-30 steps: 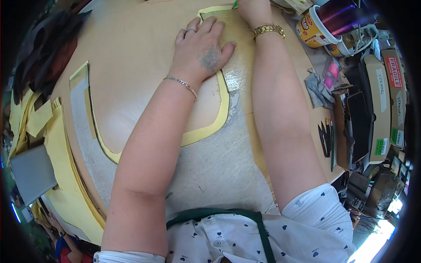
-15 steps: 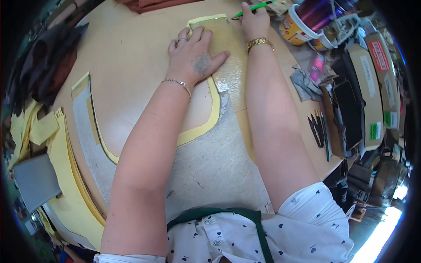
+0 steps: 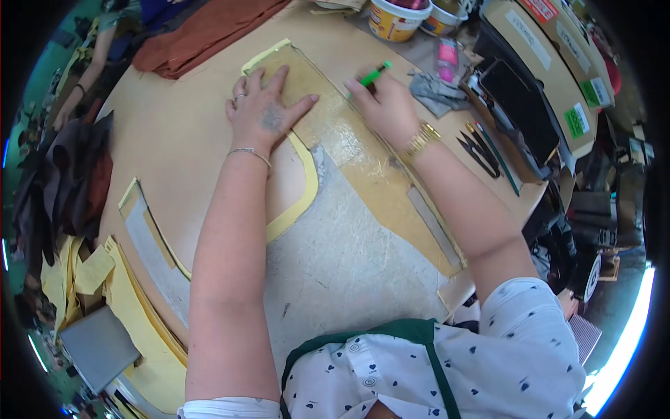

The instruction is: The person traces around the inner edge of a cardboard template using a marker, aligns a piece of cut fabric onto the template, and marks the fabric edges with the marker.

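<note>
Two bare hands work over a broad, flat pattern piece of scuffed grey and glossy tan sheet, edged along its inner curve with yellow strip [image 3: 335, 223], lying on a smooth beige surface [image 3: 174, 129]. The left hand [image 3: 269, 115] rests on the pattern's far tan arm, fingers spread and gripping nothing; the flattened palm and outstretched thumb seem meant to spread pressure so the piece cannot slide. The right hand [image 3: 388, 108] closes its fingers around a slim bright-green pen [image 3: 377, 73] just beside the long outer edge, its barrel slanting away from the pattern, probably so that the point can sit close against that border. The point itself is hard to make out, so whether it touches the surface I cannot tell.

Beyond the right forearm, black-handled snips [image 3: 481, 155] and a dark green pencil [image 3: 499, 160] lie side by side, off the pattern yet within reach. A crumpled grey rag [image 3: 436, 94] sits near a clear bottle with a pink label [image 3: 447, 59]. Rust-brown material [image 3: 202, 35] lies at the far edge, and yellow sheets [image 3: 150, 335] are layered on the left, apart from the outlined piece.
</note>
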Tool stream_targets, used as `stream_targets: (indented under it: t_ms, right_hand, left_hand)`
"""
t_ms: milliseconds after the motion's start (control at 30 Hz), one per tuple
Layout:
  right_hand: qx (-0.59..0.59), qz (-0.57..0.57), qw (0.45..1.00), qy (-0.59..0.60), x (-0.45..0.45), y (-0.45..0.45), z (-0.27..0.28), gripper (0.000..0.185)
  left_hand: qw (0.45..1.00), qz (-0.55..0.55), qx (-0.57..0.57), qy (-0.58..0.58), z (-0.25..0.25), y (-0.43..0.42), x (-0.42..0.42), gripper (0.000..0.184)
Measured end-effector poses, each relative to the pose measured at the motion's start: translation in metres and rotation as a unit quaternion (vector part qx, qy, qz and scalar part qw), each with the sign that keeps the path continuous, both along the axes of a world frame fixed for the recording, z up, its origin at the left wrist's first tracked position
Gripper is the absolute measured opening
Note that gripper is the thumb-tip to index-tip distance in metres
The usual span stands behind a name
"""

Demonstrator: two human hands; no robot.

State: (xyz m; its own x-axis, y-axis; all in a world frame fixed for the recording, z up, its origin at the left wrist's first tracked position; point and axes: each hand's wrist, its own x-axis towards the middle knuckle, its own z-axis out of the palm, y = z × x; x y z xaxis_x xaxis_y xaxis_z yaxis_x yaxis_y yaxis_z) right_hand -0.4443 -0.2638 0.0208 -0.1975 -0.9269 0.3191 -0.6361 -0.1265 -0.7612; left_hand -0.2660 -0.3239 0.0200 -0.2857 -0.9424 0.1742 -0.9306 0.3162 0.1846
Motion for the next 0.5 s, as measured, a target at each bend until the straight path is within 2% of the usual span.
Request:
stream_targets:
  t_ms: [33, 133, 167, 300, 367, 500]
  right_hand:
    - [0.006, 0.019, 1.000, 0.020, -0.007, 0.025, 0.005, 0.024]
    - [0.050, 0.041, 0.996, -0.065, -0.020, 0.060, 0.010, 0.024]
    - [0.055, 0.036, 0.997, -0.046, -0.019, 0.057, 0.012, 0.024]
    - [0.073, 0.022, 0.997, -0.017, 0.000, -0.020, 0.004, 0.025]
    - [-0.013, 0.006, 1.000, -0.014, 0.015, -0.064, 0.000, 0.027]
    - [-0.029, 0.006, 1.000, -0.003, 0.025, -0.090, -0.001, 0.026]
  left_hand:
    - [1.000, 0.000, 0.001, 0.001, -0.001, 0.000, -0.001, 0.075]
    - [1.000, -0.003, 0.007, 0.001, -0.004, -0.003, -0.001, 0.074]
    - [1.000, -0.002, 0.007, 0.000, -0.003, -0.002, -0.002, 0.074]
    - [1.000, -0.001, 0.013, -0.013, 0.000, -0.003, -0.001, 0.074]
    - [1.000, 0.001, 0.023, -0.019, 0.003, 0.000, -0.003, 0.074]
    - [1.000, -0.006, 0.011, -0.014, 0.000, -0.001, -0.003, 0.073]
